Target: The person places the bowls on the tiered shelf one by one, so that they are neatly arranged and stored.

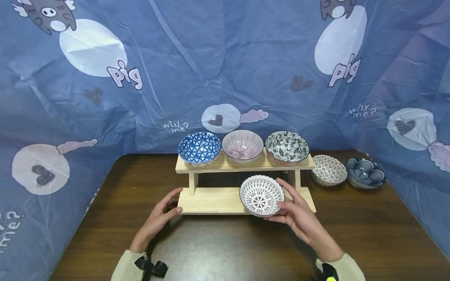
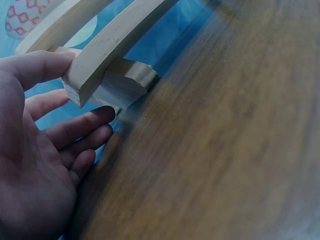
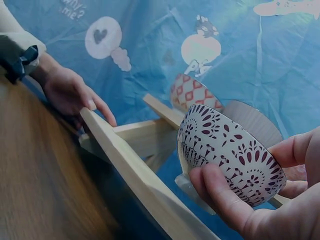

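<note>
My right hand (image 1: pixel 299 216) holds a white bowl (image 1: pixel 261 195) with a dark petal pattern, thumb and fingers on its side. The bowl is tilted, over the right part of the lower tier (image 1: pixel 211 201) of a wooden stand; whether it touches the tier is unclear. In the right wrist view, the bowl's patterned outside (image 3: pixel 230 155) and foot show. My left hand (image 1: pixel 158 218) is at the tier's left end, thumb and index finger touching the wood, other fingers loose (image 2: pixel 82 125). On the upper tier (image 1: pixel 242 166) stand a blue triangle-patterned bowl (image 1: pixel 199 147), a pink-striped bowl (image 1: pixel 242 145) and a leaf-patterned bowl (image 1: pixel 287 146).
Right of the stand, on the brown table (image 1: pixel 218 249), are a small-patterned bowl (image 1: pixel 328 170) and a dark blue bowl (image 1: pixel 365 173) with large rounded motifs. A blue printed cloth (image 1: pixel 168 78) hangs behind and along the sides.
</note>
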`<control>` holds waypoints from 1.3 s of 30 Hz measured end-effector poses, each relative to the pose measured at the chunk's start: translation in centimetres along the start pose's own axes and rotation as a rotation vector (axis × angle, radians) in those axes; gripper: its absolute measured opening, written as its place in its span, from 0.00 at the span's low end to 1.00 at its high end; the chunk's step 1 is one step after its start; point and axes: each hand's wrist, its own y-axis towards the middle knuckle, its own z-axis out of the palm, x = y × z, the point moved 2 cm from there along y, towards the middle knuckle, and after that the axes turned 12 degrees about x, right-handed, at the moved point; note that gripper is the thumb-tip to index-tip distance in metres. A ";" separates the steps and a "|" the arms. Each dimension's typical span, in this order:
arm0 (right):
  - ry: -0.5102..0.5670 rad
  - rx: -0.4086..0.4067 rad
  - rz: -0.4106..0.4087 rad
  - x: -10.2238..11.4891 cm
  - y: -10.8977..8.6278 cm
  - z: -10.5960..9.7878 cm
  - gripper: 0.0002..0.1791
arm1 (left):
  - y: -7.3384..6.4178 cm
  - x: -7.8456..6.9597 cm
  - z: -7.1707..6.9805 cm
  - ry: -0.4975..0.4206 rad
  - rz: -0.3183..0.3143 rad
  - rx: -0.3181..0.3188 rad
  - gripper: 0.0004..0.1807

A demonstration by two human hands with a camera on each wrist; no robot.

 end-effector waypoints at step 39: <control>0.054 0.099 0.033 -2.2 5.2 5.2 0.44 | 0.1 0.1 0.1 -0.006 -0.021 0.001 0.32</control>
